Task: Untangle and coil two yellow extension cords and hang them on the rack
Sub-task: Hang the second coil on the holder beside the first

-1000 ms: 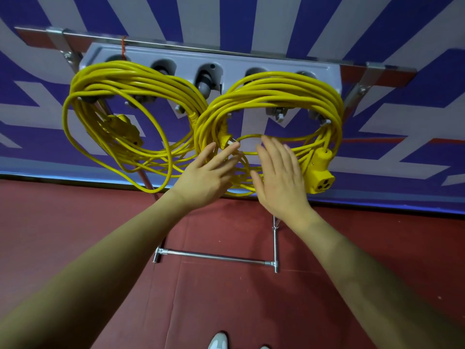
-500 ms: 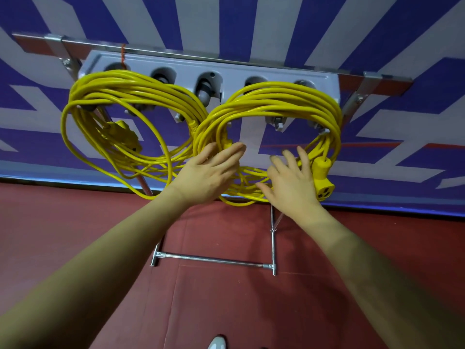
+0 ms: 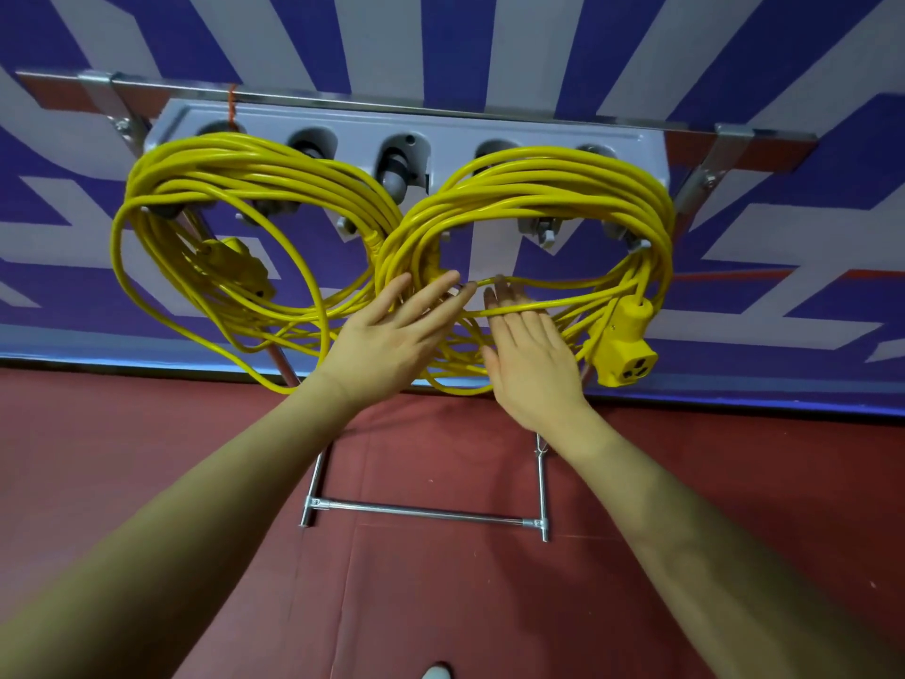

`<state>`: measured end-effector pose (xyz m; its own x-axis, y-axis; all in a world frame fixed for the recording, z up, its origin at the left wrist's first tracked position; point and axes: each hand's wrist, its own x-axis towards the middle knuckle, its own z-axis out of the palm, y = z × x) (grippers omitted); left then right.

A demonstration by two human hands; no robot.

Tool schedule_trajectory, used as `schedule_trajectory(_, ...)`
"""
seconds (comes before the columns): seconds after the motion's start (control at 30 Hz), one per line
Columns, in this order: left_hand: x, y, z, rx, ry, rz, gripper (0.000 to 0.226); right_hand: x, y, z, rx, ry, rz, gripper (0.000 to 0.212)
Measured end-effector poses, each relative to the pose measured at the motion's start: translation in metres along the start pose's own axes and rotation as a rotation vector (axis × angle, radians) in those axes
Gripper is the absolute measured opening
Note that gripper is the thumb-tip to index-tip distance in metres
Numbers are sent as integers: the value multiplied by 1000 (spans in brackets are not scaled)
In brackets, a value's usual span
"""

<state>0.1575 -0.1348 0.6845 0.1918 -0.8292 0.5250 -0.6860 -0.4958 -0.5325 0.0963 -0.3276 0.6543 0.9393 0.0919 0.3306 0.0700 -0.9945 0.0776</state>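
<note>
Both cords (image 3: 538,198) hang coiled on the rack (image 3: 489,134); flat, open hands (image 3: 392,335) tidy the right coil's loose strands. Next: tuck the strays.

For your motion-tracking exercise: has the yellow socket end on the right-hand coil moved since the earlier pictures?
Cannot tell. The yellow socket end hangs below the grey rack's right end in every picture; its small shifts match the camera's own movement.

Two yellow coils hung side by side on the grey rack (image 3: 514,134): the left coil (image 3: 235,188) looser, the right coil (image 3: 563,188) with its socket (image 3: 624,345) dangling. Both hands lay flat, fingers spread, against the right coil's lower loops (one strand crossed the right hand (image 3: 531,360)); the left hand (image 3: 392,335) was beside it.
</note>
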Motion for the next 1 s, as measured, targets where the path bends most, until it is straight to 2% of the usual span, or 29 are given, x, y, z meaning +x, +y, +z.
schedule_trajectory(0.1,2,-1,1,8,7,-9,36,10,3,6,-38,-2,28,63)
schedule_trajectory(0.23,2,0,5,69,9,-15,26,12,5,12,-57,17,44,62)
schedule_trajectory(0.37,10,0,4,45,35,10,19,-6,6,11,-148,50,-6,45)
schedule_trajectory(0.5,17,1,4,6,58,-22,25,-28,10,11,-98,128,-57,32)
schedule_trajectory(0.7,21,4,2,-16,1,-61,20,-47,21,6,-86,245,-86,31)
schedule_trajectory(0.8,23,5,4,-4,-50,-73,21,-48,28,6,-80,173,-104,33)
schedule_trajectory(1.0,15,7,2,-1,-63,-88,31,-42,32,15,-150,-74,-102,46)
